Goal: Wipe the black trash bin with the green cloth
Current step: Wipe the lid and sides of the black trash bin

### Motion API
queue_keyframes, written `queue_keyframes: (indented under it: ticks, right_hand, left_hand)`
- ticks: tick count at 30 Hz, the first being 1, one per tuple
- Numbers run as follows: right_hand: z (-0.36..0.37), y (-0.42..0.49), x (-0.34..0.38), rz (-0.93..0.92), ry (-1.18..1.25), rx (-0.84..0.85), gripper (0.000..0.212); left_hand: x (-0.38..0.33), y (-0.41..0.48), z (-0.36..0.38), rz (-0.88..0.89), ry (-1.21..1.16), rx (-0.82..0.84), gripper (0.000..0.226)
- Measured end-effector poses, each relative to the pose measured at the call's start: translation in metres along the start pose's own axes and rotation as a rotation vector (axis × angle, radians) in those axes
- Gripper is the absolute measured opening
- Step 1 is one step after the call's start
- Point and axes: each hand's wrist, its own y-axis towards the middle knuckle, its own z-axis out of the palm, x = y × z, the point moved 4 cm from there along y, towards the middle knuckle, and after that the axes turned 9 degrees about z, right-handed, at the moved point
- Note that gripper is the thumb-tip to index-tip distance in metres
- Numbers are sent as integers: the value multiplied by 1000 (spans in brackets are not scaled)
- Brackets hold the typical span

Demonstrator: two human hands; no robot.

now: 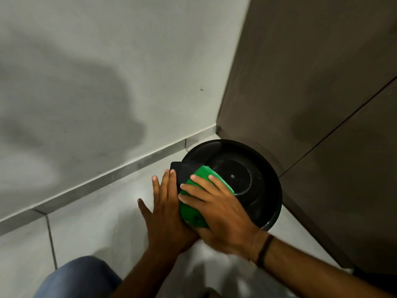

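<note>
The round black trash bin stands on the floor in the corner, seen from above, with a black flap jutting out at its left rim. A folded green cloth lies over the bin's left rim. My right hand presses flat on the cloth, fingers spread and pointing left. My left hand rests flat against the bin's left outer side, fingers stretched upward and touching the flap. Part of the cloth is hidden under my right hand.
A pale wall with a grey skirting strip runs behind the bin. A brown panelled wall closes the right side. The floor is light tile. My knee in blue jeans is at the bottom left.
</note>
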Motion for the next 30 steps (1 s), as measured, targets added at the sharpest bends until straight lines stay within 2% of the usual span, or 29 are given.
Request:
queue_keyframes:
  ticks: [3, 6, 8, 10, 13, 17, 24, 30]
  right_hand:
    - [-6, 10, -14, -90, -20, 86, 64]
    - [-11, -32, -38, -178, 79, 122, 65]
    - [-16, -69, -64, -189, 98, 144, 67]
    - [-20, -99, -85, -182, 17, 174, 73]
    - [-17, -106, -85, -158, -18, 177, 78]
    - [-20, -61, -60, -119, 71, 127, 71]
    - [-15, 50, -47, -180, -61, 175, 62]
    - [-30, 111, -76, 73, 83, 132, 50]
  left_hand:
    - [1, 0, -1, -10, -12, -18, 154]
    - [3, 2, 2, -13, -51, -43, 159]
    - [4, 3, 5, -12, -91, -61, 169]
    - [5, 3, 9, -9, -114, -74, 179]
    - [6, 4, 13, 7, -126, -85, 181]
    - [8, 5, 15, 22, -123, -68, 179]
    - [6, 3, 12, -1, -123, -69, 183]
    - [6, 3, 10, -9, -130, -31, 182]
